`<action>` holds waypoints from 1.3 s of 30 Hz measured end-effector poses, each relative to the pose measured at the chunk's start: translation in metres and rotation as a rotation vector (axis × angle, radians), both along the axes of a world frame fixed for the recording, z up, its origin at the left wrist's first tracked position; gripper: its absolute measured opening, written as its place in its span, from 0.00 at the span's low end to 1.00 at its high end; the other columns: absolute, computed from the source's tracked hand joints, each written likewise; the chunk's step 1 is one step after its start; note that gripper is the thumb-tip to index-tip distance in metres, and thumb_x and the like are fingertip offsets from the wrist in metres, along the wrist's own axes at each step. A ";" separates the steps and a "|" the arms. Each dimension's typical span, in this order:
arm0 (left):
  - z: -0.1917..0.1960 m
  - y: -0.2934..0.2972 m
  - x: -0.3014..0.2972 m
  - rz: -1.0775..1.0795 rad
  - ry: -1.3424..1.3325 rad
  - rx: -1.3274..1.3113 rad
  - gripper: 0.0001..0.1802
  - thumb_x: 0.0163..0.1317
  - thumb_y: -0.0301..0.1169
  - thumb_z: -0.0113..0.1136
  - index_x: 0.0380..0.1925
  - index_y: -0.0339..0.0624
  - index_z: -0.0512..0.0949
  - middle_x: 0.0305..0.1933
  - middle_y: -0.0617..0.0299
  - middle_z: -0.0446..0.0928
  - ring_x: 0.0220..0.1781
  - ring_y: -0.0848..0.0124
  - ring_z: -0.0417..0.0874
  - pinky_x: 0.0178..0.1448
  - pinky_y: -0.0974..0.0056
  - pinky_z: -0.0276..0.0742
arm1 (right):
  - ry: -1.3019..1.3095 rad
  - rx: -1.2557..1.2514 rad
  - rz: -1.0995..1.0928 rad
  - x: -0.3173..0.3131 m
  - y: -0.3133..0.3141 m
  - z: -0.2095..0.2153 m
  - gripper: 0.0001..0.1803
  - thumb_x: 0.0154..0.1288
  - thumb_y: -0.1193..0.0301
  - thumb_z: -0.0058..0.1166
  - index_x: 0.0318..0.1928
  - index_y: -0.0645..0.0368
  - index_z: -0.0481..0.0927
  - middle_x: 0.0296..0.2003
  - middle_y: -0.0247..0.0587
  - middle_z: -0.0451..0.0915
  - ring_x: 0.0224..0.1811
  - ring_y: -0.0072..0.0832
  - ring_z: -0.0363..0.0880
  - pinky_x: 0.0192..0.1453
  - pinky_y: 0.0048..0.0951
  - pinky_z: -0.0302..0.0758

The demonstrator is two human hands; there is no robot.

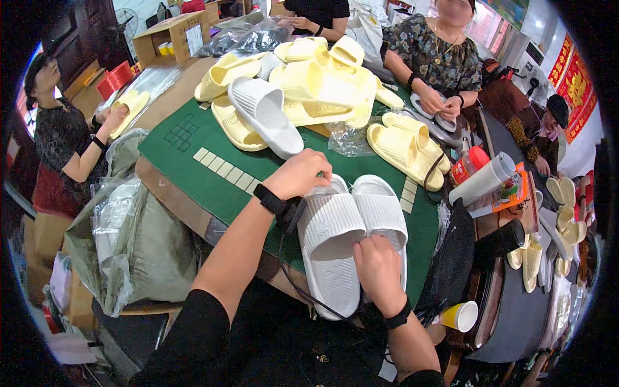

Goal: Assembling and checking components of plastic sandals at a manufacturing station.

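Observation:
A pair of light grey ribbed slippers lies side by side before me, toes pointing away: the left slipper (332, 226) and the right slipper (385, 216). Their heels reach over the near table edge. My left hand (302, 173) is closed at the left slipper's toe, fingers curled down; what they pinch is hidden. Inside the foot opening of the right slipper, my right hand (379, 267) grips close to the strap's inner edge, its fingertips partly hidden. Another grey slipper (267, 116) leans on a pile of pale yellow slippers (316, 84) beyond my left hand.
A green mat (184, 145) covers the table. A yellow pair (409, 145) and clear plastic (351, 138) lie beyond my hands. To the right stand a white tumbler (483, 180) and a paper cup (460, 317). A sack (135, 232) sits left. Several people work around.

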State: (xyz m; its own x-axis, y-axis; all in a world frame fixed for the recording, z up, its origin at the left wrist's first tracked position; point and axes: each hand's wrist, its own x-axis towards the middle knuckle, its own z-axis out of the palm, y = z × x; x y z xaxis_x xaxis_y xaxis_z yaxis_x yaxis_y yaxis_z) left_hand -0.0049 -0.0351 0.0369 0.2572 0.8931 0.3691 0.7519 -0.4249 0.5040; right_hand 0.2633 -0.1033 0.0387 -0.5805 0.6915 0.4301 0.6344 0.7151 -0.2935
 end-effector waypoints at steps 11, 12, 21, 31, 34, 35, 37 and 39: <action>-0.002 -0.012 -0.023 -0.183 -0.062 -0.019 0.06 0.46 0.26 0.70 0.24 0.38 0.83 0.32 0.57 0.81 0.39 0.57 0.81 0.48 0.59 0.75 | 0.007 -0.024 0.000 -0.003 -0.001 0.002 0.08 0.60 0.73 0.58 0.25 0.62 0.76 0.26 0.48 0.75 0.32 0.47 0.76 0.36 0.45 0.74; -0.003 -0.012 -0.026 -0.197 -0.065 -0.021 0.06 0.45 0.26 0.71 0.24 0.38 0.83 0.31 0.57 0.81 0.39 0.58 0.81 0.47 0.59 0.75 | 0.024 -0.042 -0.006 -0.004 -0.002 0.003 0.08 0.60 0.74 0.59 0.25 0.64 0.77 0.26 0.50 0.76 0.32 0.49 0.77 0.36 0.46 0.73; -0.007 -0.011 -0.029 -0.253 -0.045 0.024 0.06 0.42 0.25 0.70 0.23 0.39 0.84 0.27 0.57 0.80 0.36 0.58 0.81 0.45 0.59 0.75 | -0.025 -0.036 -0.008 -0.004 -0.003 0.005 0.08 0.60 0.73 0.57 0.25 0.60 0.75 0.26 0.46 0.74 0.32 0.45 0.76 0.36 0.46 0.74; -0.013 -0.011 -0.017 -0.174 0.123 0.035 0.04 0.43 0.26 0.68 0.21 0.42 0.82 0.28 0.58 0.79 0.40 0.58 0.81 0.49 0.57 0.75 | -0.058 -0.042 -0.003 -0.004 -0.003 0.007 0.09 0.61 0.73 0.57 0.25 0.61 0.75 0.26 0.46 0.74 0.32 0.45 0.76 0.35 0.45 0.74; -0.016 -0.013 -0.014 -0.118 0.143 0.146 0.05 0.45 0.27 0.67 0.23 0.42 0.80 0.33 0.59 0.80 0.47 0.57 0.79 0.53 0.57 0.74 | -0.048 -0.021 0.002 -0.004 -0.003 0.007 0.08 0.61 0.73 0.57 0.26 0.61 0.75 0.27 0.46 0.74 0.32 0.45 0.76 0.34 0.45 0.74; -0.013 -0.012 -0.016 -0.096 0.146 0.173 0.06 0.48 0.28 0.66 0.25 0.42 0.79 0.36 0.59 0.79 0.49 0.56 0.78 0.55 0.56 0.73 | -0.045 -0.020 0.010 -0.005 -0.004 0.009 0.08 0.60 0.73 0.58 0.26 0.61 0.75 0.27 0.47 0.74 0.32 0.46 0.76 0.34 0.45 0.74; -0.009 -0.011 -0.016 -0.078 0.146 0.203 0.07 0.50 0.29 0.66 0.27 0.42 0.77 0.39 0.58 0.78 0.50 0.55 0.77 0.57 0.55 0.72 | -0.046 -0.016 0.014 -0.004 -0.005 0.009 0.08 0.60 0.73 0.59 0.27 0.61 0.75 0.27 0.47 0.74 0.31 0.46 0.76 0.34 0.46 0.74; -0.006 -0.008 -0.011 -0.033 0.059 0.364 0.06 0.52 0.29 0.64 0.26 0.41 0.76 0.37 0.57 0.78 0.48 0.55 0.78 0.54 0.55 0.73 | -0.034 -0.048 -0.006 0.000 -0.006 0.007 0.06 0.60 0.73 0.60 0.31 0.62 0.76 0.31 0.47 0.77 0.34 0.47 0.78 0.37 0.45 0.76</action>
